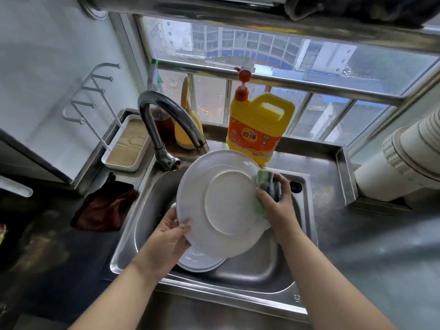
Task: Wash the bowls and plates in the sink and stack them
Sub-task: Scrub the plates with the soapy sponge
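A large white plate (223, 201) is held tilted over the steel sink (266, 270), its underside and foot ring facing me. My left hand (170, 236) grips its lower left rim, thumb on the underside. My right hand (277, 201) holds a green sponge (266, 184) pressed against the plate's right edge. Below the plate, another white dish (200, 262) lies in the sink basin, mostly hidden.
A curved steel faucet (164, 120) arches over the sink's back left. A yellow dish-soap jug (258, 125) stands on the sill behind. A dark cloth (104, 208) lies on the left counter by a white tray (128, 144). A white pipe (409, 156) is at right.
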Demonstrator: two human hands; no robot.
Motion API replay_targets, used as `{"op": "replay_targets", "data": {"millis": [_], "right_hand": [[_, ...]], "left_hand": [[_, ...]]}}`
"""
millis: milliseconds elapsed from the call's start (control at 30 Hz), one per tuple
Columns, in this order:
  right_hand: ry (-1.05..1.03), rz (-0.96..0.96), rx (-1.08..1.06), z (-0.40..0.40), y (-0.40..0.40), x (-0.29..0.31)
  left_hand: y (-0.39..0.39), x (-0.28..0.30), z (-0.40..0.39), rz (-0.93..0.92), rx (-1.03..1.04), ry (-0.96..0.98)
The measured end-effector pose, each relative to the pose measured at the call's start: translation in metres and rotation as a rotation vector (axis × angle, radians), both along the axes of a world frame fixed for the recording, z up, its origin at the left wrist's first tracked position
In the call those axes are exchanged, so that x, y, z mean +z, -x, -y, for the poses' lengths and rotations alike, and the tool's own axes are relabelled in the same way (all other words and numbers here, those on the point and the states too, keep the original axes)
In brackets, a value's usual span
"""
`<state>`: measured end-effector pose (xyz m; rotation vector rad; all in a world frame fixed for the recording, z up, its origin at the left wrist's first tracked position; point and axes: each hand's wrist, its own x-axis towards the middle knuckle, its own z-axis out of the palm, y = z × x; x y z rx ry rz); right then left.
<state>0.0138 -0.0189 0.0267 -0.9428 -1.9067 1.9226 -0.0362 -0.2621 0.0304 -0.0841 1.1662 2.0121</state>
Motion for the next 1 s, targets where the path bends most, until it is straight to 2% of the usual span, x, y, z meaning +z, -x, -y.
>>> {"op": "replay_targets", "data": {"millis": [100,233,367,500,567,667,733,833,900,933,1000], "right_hand": [[-0.164,-0.041,0.224,-0.011,-0.001,0.017],[-0.522,-0.037,0.415,-0.008,0.006,0.034],[-0.651,0.04,0.274,0.016,0.015,0.033],[-1.025,0.02,0.262,0.048,0.019,0.029],[-0.986,0.066,0.232,0.04,0.025,0.026],[-0.723,0.191,0.114,0.022,0.033,0.019],[-0.735,0.141,0.105,0.033,0.032,0.023],[-0.915,-0.048,0.221,0.067,0.027,0.03],[-0.991,-0.09,0.264,0.068,0.029,0.028],[-0.97,-0.07,0.261,0.06,0.033,0.027],[-0.794,0.06,0.206,0.039,0.04,0.024]], "left_hand": [[0.02,0.014,0.007,-0.042,-0.145,0.131],[0.043,0.038,-0.017,-0.133,-0.097,0.251],[0.035,0.041,-0.038,-0.263,-0.011,0.289],[0.018,0.039,-0.05,-0.292,0.072,0.313],[0.012,0.039,-0.053,-0.286,0.107,0.308],[0.01,0.04,-0.054,-0.32,0.13,0.337],[0.011,0.04,-0.057,-0.334,0.154,0.345],[0.012,0.041,-0.059,-0.309,0.182,0.3],[0.011,0.042,-0.058,-0.288,0.186,0.274],[0.011,0.041,-0.056,-0.281,0.189,0.283],[0.01,0.04,-0.052,-0.28,0.198,0.309]]}}
